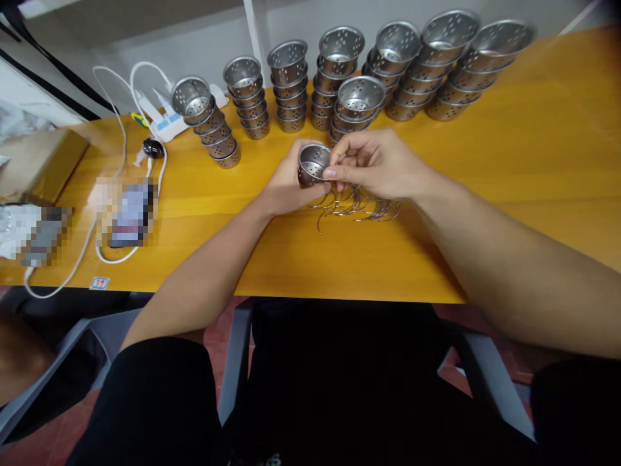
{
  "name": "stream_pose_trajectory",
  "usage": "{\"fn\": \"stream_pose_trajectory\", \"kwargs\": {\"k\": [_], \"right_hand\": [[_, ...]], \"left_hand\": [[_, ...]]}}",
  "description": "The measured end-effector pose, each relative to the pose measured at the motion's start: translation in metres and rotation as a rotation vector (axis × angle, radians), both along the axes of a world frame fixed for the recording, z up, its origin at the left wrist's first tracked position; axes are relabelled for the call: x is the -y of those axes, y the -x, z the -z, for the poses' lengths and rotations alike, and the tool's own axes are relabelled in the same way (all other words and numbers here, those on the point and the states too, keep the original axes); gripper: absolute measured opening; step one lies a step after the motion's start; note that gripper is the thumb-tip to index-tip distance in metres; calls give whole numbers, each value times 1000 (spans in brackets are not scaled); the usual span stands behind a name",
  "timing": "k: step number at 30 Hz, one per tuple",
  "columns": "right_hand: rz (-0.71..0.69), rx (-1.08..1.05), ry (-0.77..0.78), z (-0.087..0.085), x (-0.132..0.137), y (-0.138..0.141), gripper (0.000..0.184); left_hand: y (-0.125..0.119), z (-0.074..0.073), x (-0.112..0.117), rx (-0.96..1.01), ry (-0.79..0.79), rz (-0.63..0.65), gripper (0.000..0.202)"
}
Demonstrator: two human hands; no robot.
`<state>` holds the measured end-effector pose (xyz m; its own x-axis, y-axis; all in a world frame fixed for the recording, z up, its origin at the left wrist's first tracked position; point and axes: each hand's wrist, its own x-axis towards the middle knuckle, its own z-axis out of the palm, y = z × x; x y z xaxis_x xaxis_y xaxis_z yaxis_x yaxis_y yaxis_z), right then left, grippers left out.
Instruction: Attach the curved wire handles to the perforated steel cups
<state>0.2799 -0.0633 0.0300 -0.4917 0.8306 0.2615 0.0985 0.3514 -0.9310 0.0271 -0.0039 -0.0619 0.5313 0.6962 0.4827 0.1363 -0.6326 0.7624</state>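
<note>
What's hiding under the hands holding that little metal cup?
Under the right hand and the perforated metal cup lies a pile of thin wire hooks on the yellow table. The hand covers part of the pile, so how many there are cannot be seen.

My one camera rides on my head, looking forward and down over my lap onto the yellow table before me. It sits close: my forearms enter from the bottom corners and my left hand and right hand meet near the centre of the frame. The far edge of the view reaches the stacks of perforated metal cups along the table's back and the pale wall behind.
</note>
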Motion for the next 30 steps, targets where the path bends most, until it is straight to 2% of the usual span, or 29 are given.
{"fn": "stream_pose_trajectory", "kwargs": {"k": [4, 7, 9, 13, 16, 18, 22, 27, 30], "right_hand": [[98, -49, -98, 12, -5, 1, 72], [227, -100, -252, 22, -10, 1, 66], [266, -68, -370, 26, -13, -1, 59], [242, 20, -572, 28, -15, -5, 45], [205, 101, -644, 31, -16, -8, 22], [173, 160, -661, 34, -17, -9, 15], [114, 225, -645, 42, -17, -6, 27], [170, 239, -563, 44, -14, -3, 24], [224, 195, -547, 40, -14, -6, 27]], "left_hand": [[2, 2, -3, 7, -5, 5, 86], [3, 3, -6, 12, 16, -8, 85], [5, 3, -7, 8, 23, -20, 86], [8, 3, -11, -19, 5, -70, 86], [9, 4, -12, -30, -11, -77, 83], [9, 3, -10, -49, -12, -83, 82], [7, -6, 0, -87, -7, -117, 84], [6, -14, 6, -155, -13, -162, 86], [15, -16, -4, -202, -52, -279, 89]]}}
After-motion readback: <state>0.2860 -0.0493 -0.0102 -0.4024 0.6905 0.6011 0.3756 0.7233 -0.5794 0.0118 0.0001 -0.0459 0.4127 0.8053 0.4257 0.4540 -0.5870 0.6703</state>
